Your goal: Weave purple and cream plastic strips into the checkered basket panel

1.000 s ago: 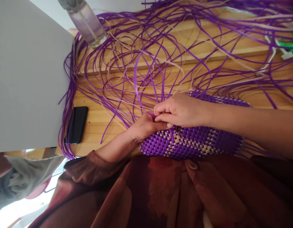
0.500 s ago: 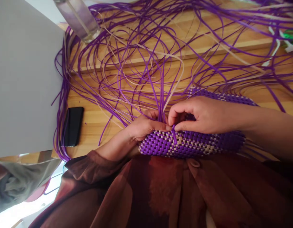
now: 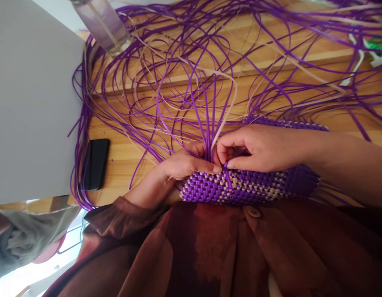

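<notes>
Two bare hands work close together at the far edge of a purple-and-cream woven piece [image 3: 206, 187], which lies along the near side of the wooden table [image 3: 121, 175], right against the brown garment [image 3: 209, 247] of the wearer. The left hand [image 3: 191, 163] is closed around a bundle of upright strips [image 3: 206, 123], several purple and one cream, which pass between its thumb and fingers and fan out above; its thumb lies along the weave's edge. The right hand [image 3: 240, 154] pinches a short purple strip [image 3: 228, 177] between thumb and forefinger, just beside the left thumb's tip, and part of that strip hangs down over the woven face. The spot between the fingertips is small and partly covered, so the strip's exact path there is hard to make out.

Beyond the hands, long loose strips [image 3: 166, 82] in purple and cream loop and tangle across the table. Some spill over its left end, crossing the edge of a black phone [image 3: 98, 163] that lies flat. A clear bottle [image 3: 100, 27] shows at the upper left, near a plain grey panel [image 3: 29, 107]. At the upper right are a white connector [image 3: 379, 62] and something green [image 3: 381, 44]. Grey-green cloth [image 3: 29, 235] shows at the lower left.
</notes>
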A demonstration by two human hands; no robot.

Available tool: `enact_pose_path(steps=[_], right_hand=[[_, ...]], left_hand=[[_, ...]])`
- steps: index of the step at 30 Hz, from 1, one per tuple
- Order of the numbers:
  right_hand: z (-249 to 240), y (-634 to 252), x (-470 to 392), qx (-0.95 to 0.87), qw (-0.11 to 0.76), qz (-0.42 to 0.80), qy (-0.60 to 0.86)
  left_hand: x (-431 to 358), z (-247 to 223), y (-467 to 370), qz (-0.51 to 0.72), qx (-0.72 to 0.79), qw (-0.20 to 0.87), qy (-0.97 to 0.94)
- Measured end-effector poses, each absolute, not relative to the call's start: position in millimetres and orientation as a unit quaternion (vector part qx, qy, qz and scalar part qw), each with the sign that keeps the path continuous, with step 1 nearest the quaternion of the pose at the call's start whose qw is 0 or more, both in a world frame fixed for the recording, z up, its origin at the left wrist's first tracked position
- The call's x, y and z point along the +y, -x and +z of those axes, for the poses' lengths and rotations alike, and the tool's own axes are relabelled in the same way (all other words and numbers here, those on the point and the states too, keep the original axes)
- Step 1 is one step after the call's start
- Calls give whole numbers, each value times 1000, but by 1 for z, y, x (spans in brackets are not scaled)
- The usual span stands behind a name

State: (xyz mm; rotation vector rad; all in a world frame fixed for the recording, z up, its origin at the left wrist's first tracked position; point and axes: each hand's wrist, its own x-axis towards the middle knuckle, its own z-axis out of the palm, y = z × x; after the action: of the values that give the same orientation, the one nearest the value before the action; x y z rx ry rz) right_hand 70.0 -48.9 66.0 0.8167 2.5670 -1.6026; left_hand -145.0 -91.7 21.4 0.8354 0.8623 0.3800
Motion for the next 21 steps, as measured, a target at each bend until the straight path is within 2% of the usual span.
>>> enact_pose_path(steps=[13,21], right_hand=[[70,-59,-55,798,24,-482,-360],[64,-62,-66,835,-50,-392,-382]], left_hand=[[-96,22,146,227,400,802,-382],[-98,10,133,253,369,817,-364]])
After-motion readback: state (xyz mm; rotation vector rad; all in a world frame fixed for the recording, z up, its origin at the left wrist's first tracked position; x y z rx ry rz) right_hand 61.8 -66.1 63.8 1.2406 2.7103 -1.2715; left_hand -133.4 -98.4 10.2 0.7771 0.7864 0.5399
